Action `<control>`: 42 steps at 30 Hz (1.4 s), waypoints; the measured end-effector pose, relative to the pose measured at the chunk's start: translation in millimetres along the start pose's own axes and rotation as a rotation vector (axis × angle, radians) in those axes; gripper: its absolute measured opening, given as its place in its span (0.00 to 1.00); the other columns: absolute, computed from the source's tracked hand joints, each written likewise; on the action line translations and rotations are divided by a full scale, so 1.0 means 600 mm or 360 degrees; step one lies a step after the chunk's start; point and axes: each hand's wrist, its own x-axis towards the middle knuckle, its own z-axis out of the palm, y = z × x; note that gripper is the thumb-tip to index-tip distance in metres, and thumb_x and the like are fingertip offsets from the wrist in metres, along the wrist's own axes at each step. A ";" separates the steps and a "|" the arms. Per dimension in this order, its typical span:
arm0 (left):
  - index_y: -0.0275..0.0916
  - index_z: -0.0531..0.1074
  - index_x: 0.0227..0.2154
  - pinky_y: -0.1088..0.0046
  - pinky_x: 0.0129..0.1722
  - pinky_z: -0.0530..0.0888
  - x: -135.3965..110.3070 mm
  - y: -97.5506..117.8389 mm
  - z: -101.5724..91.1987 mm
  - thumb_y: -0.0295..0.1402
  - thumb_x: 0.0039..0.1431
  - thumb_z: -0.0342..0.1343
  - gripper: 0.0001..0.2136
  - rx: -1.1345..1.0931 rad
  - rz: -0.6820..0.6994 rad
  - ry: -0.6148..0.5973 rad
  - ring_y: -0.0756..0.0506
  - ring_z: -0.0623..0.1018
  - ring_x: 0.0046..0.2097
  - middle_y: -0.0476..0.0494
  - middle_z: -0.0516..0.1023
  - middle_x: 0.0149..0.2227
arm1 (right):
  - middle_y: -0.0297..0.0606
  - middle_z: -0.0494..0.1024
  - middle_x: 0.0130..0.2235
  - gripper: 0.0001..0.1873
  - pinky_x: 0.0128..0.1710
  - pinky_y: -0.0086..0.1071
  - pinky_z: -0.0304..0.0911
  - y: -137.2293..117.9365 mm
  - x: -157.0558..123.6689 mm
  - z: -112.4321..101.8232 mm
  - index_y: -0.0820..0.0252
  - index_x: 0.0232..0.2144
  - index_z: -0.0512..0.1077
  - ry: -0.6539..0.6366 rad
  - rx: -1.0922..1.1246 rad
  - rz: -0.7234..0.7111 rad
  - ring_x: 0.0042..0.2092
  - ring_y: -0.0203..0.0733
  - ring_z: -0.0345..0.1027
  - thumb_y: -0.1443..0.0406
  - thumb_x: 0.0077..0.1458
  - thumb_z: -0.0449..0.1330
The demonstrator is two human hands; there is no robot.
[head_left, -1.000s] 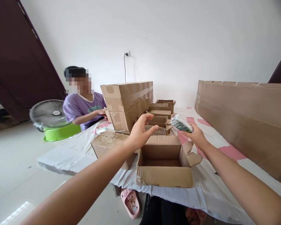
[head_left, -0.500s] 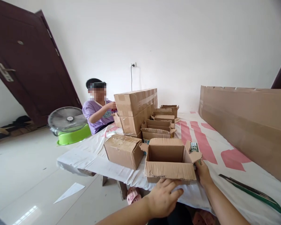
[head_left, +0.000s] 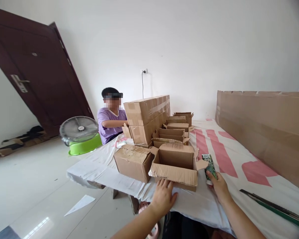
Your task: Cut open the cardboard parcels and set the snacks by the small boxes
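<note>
The green tube (head_left: 210, 163) sits at the open box's (head_left: 174, 174) 3 o'clock, long axis nearly 12-to-6, white end towards 6; a barcode-like patch marks its 12 o'clock end, print too small to read. The right hand (head_left: 220, 188) grips it; the left hand (head_left: 163, 195), well apart, rests loosely spread against the box's front.

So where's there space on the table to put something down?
There's bare white-and-pink cloth between the green patterned tube and the tall brown cardboard panel, and more left of the closed brown cardboard box. It's crowded around the open brown cardboard boxes.
</note>
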 end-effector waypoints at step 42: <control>0.34 0.71 0.46 0.62 0.46 0.74 0.325 0.014 -0.008 0.37 0.68 0.47 0.13 -0.0013 -0.0239 -0.0195 0.43 0.77 0.46 0.37 0.76 0.45 | 0.39 0.79 0.40 0.22 0.38 0.38 0.66 -0.002 -0.015 0.027 0.55 0.40 0.71 -0.0153 -0.0642 -0.0399 0.41 0.52 0.74 0.54 0.41 0.65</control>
